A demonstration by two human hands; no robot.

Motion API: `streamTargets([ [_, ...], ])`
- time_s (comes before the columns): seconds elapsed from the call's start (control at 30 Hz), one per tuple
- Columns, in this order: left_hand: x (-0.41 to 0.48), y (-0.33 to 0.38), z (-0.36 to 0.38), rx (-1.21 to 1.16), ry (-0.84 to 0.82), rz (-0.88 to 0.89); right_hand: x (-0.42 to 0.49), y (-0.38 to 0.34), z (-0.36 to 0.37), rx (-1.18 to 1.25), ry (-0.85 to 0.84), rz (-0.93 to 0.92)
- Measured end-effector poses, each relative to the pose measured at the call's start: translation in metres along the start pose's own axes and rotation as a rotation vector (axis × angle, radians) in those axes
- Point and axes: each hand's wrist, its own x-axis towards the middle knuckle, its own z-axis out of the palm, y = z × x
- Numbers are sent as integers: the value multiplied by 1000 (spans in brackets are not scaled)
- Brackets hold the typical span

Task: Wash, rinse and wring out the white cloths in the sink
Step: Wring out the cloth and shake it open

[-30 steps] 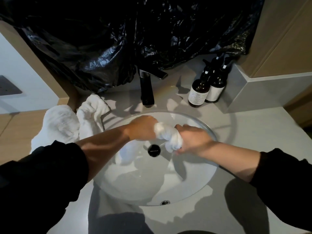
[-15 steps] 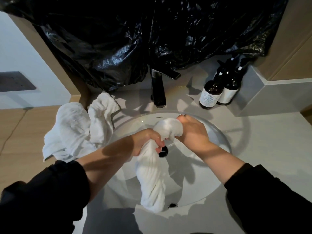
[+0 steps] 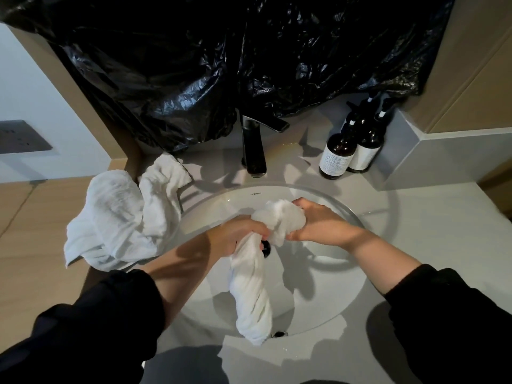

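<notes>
White cloth (image 3: pixel 252 295), wet and twisted into a thick rope, is held over the bowl of the sink (image 3: pixel 332 300) in the head view. The left hand (image 3: pixel 238 234) grips it near the middle, fingers clamped round the twist just above the black drain stopper (image 3: pixel 266 249). The right hand (image 3: pixel 318 225) holds the bunched upper end, fingers curled tight into the wad. The two hands are close together, with the wad between them. Below the left hand the free tail of the cloth hangs toward the near rim, its tip beside the small overflow hole (image 3: pixel 278 333).

A pile of white cloths (image 3: pixel 119 217) lies heaped on the grey table (image 3: pixel 429 231) at the left rim of the sink, partly overhanging the table's edge. The dark faucet (image 3: pixel 253 151) stands behind the bowl, its spout pointing at it. Two brown pump bottles (image 3: pixel 336 156) with pale labels stand side by side on the table to the right of the faucet. Black plastic sheeting (image 3: pixel 221 65) hangs crumpled above the faucet. Both forearms are bare, the black sleeves (image 3: pixel 110 314) pushed up.
</notes>
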Motion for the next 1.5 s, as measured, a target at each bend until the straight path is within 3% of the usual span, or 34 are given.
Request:
streamTargets([
  [0.2, -8, 23, 12, -53, -32, 103, -23, 19, -10, 322, 96, 52],
  [0.3, -20, 34, 20, 20, -6, 92, -37, 22, -19, 310, 133, 46],
  [0.43, -35, 50, 38, 45, -86, 219, -61, 20, -43, 361, 158, 51],
  [0.53, -47, 71, 61, 50, -84, 251, -85, 19, -68, 366, 197, 140],
  [0.77, -66, 113, 140, -22, -294, 357, -179, 31, -138, 992, 524, 207],
  [0.9, -70, 135, 219, -11, -437, 339, -264, 40, -167, 1057, 731, 165],
  [1.0, -80, 141, 285, 102, -570, 326, -333, 49, -177, 823, 993, 194],
  [1.17, -106, 131, 380, 362, -805, 336, -437, 52, -197, 67, 1364, 431],
  [1.3, -121, 112, 443, 668, -1007, 449, -502, 35, -205, -401, 1424, 653],
  [1.5, -154, 70, 507, 994, -1100, 615, -541, 4, -201, -598, 1366, 782],
])
